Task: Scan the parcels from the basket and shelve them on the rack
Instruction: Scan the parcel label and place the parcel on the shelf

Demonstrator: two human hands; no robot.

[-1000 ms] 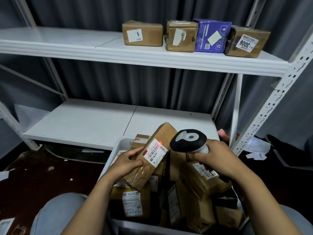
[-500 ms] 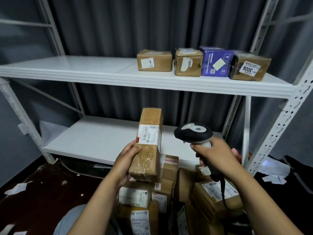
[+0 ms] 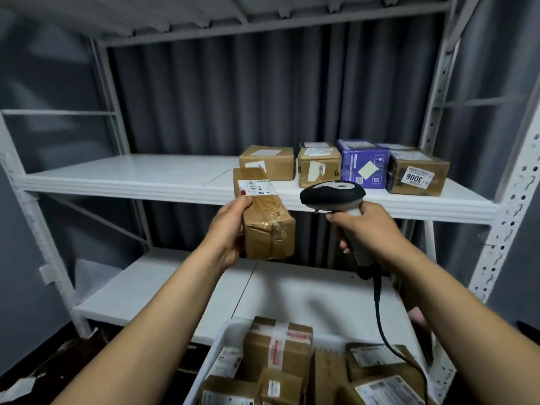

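Holding a long brown parcel [image 3: 264,217] up in front of the middle shelf [image 3: 122,178], your left hand [image 3: 226,233] has its fingers wrapped around the parcel's side — label facing up. Your right hand [image 3: 369,229] has its fingers closed on the scanner [image 3: 333,195] handle. Four boxes [image 3: 340,168] sit on that shelf; the basket [image 3: 214,353] of parcels lies below.
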